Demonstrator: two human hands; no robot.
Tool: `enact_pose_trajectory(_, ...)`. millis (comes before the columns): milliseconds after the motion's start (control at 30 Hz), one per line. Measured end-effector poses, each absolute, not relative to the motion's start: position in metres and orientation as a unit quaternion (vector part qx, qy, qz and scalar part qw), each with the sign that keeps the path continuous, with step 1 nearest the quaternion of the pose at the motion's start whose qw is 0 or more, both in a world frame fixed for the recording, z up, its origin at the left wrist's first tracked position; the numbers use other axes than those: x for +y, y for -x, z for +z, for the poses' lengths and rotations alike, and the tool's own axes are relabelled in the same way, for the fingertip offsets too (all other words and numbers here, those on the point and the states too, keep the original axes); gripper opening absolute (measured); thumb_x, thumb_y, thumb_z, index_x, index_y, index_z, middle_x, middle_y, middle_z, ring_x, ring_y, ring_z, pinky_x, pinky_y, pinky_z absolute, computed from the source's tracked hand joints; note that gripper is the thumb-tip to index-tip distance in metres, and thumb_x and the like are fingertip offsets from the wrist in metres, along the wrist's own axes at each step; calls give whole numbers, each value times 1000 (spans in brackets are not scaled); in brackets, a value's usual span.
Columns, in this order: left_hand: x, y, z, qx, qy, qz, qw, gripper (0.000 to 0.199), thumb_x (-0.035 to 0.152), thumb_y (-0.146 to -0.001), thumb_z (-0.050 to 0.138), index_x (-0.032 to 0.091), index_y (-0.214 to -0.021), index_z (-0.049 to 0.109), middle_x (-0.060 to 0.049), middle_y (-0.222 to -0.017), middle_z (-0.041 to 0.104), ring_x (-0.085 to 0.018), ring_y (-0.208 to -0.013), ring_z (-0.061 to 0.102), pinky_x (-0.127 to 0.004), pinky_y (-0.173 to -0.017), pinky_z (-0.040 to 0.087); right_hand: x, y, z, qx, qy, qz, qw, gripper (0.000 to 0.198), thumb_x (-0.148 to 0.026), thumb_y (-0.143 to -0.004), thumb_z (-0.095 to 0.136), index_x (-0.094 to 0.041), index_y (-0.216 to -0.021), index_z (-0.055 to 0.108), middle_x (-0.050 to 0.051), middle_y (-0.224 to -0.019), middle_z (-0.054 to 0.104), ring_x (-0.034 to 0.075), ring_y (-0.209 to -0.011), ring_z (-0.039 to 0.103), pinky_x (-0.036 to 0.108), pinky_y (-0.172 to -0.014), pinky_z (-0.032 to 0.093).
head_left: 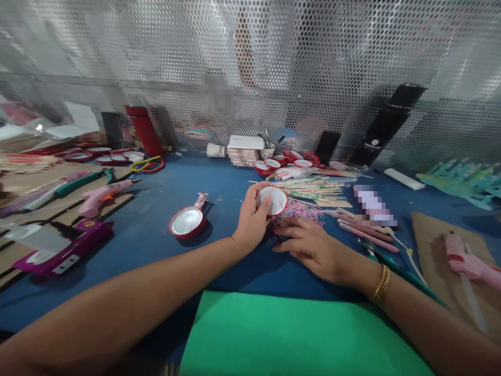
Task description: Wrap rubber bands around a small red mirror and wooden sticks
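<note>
- The left hand (253, 215) grips a red-rimmed cap (277, 197), thumb pressed on its pale inner face, fingers around the edge.
- The cap sits in that hand, just beyond the right hand's fingertips.
- The right hand (315, 248) is palm down, fingers loosely spread at the near edge of a pile of pink and purple shreds (307, 210); whether it pinches any, I cannot tell.
- A bracelet (382, 283) circles the right wrist.
- Left of the left hand, apart from it, a second cap (187, 222) lies on the blue table (148, 250), a pink piece (201, 200) at its far side.
- Beyond both hands lie thin sticks (324, 188) and, farther, more caps (273, 164).
- Right of the right hand lie pink rods (368, 236) and, farther right, a glue gun (460, 253).
- Nearer than both hands lies a green sheet (293, 334).
</note>
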State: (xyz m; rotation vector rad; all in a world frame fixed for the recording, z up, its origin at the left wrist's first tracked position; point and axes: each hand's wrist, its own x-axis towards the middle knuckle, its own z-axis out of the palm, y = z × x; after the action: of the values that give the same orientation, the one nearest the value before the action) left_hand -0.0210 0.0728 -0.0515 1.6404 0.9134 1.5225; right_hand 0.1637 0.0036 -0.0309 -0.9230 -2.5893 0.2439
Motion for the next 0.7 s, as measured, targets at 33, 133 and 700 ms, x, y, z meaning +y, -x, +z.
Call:
enact_pose_trajectory(33, 73, 21, -52, 353, -631, 590, 358, 29, 30, -88, 51, 21, -116, 52, -6, -107, 61, -17, -95, 57, -31, -84, 49, 4, -165, -32, -919, 338, 75, 189, 37, -13, -91, 47, -30, -119, 64, 4, -129, 61, 24, -130, 41, 50, -105, 37)
enact_pose_trajectory(133, 71, 20, -50, 356, -623, 585, 377, 28, 30, -89, 51, 21, -115, 53, -6, -104, 61, -16, -91, 57, -29, -79, 49, 11, -173, -34, -899, 374, 37, 225, 34, -15, -91, 47, -26, -119, 64, 7, -127, 62, 26, -126, 45, 53, -105, 37)
enact_pose_trajectory(700, 67, 21, -48, 377, -594, 562, 435, 30, 40, -91, 48, 22, -115, 53, -5, -100, 60, -13, -77, 54, -21, -57, 46, -9, -152, -28, -918, 367, 26, 148, 36, -32, -95, 45, -31, -130, 57, 6, -135, 57, 30, -132, 39, 58, -106, 30)
